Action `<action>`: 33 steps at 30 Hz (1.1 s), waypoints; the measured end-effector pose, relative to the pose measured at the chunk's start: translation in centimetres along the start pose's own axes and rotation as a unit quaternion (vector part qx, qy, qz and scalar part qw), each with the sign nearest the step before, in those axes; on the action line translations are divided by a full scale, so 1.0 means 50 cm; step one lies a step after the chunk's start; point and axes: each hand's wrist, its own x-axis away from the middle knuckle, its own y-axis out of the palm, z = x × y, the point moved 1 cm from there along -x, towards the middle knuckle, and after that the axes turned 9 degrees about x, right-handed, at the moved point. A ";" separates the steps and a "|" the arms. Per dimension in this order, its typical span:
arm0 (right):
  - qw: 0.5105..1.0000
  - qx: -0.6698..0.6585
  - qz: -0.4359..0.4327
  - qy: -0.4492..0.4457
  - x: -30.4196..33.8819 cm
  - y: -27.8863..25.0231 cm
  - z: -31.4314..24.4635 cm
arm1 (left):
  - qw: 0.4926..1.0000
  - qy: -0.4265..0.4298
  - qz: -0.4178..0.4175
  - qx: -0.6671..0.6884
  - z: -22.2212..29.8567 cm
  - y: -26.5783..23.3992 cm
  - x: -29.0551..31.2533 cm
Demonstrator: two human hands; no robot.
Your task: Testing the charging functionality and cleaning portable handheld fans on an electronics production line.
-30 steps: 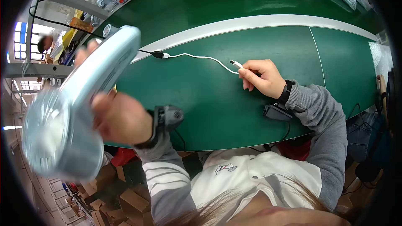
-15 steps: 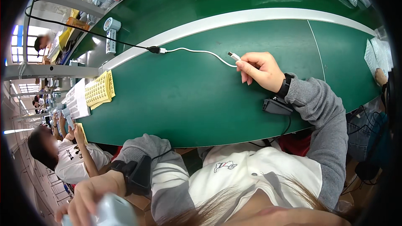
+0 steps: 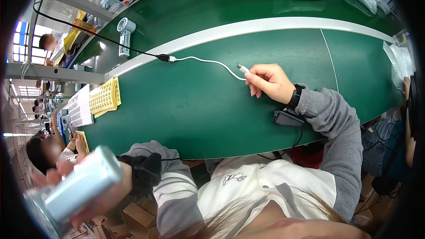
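Worktop (image 3: 186, 106) is deep green with a pale stripe (image 3: 265, 25), cable (image 3: 208, 61) is white joining a black lead (image 3: 88, 35), handheld device (image 3: 75, 190) is light blue, tray (image 3: 105, 97) yellow.

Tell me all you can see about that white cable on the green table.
The white cable is thin and looks plastic-coated. It lies in a loose curve on the green table. Its far end plugs into a black connector on a black cord that runs off toward the shelf. Its near end carries a small plug, lifted a little and pinched between the fingertips of the right hand. Nothing else touches it.
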 end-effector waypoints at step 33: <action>0.900 0.254 -0.298 -0.192 -0.051 0.014 0.002 | 0.860 -0.361 -0.244 -0.264 -0.761 0.238 0.143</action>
